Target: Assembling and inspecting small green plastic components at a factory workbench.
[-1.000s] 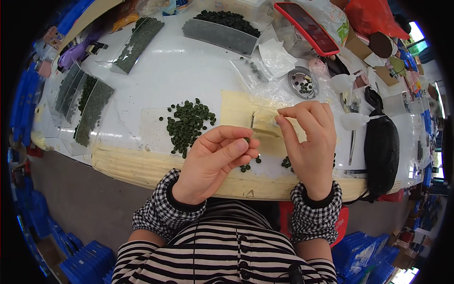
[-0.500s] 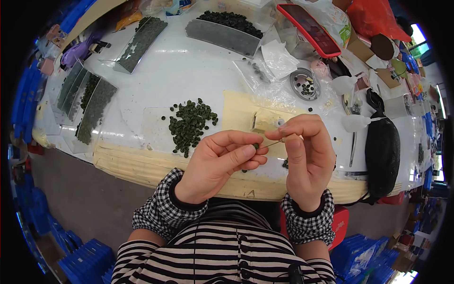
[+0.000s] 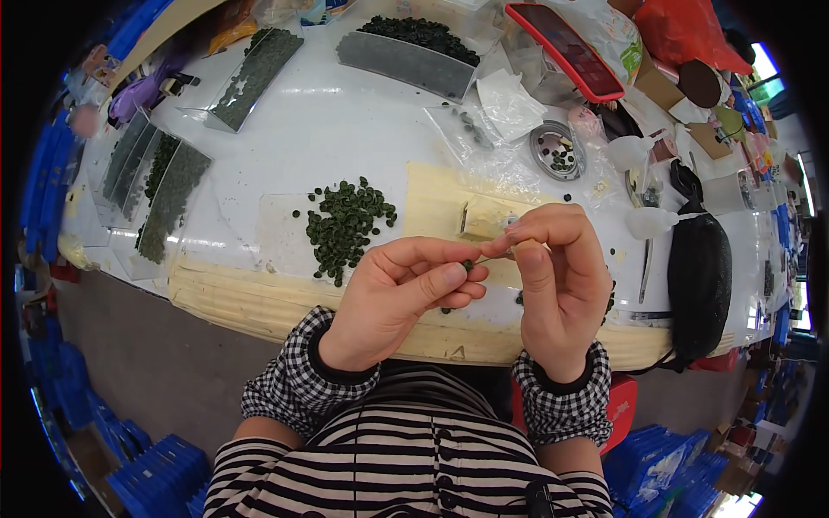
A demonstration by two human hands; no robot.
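Between the thumb and fingers of my left hand [image 3: 389, 298], a small dark green disc [image 3: 468, 265] is pinched. My right hand [image 3: 566, 289] is closed on a thin stick-like tool [image 3: 494, 257], whose tip meets the disc; its exact kind is too small to tell. The two hands almost touch above the table's near edge. A loose pile of similar green discs [image 3: 345, 224] lies to the left of them. Just beyond my fingers sits a pale yellow block-shaped thing [image 3: 480, 217], partly hidden by the right hand. A few more discs lie beneath the hands.
Clear trays of discs stand at the left [image 3: 177, 203], far left [image 3: 259, 78] and back [image 3: 406, 60]. A round metal dish [image 3: 557, 151], a red-cased phone [image 3: 566, 52], plastic bags and a black pouch [image 3: 699, 285] crowd the right. Yellow padding [image 3: 250, 298] lines the near edge.
My right hand has shifted slightly left, bringing its fingertips and the thin tool closer to the disc. My left hand stays nearly still.
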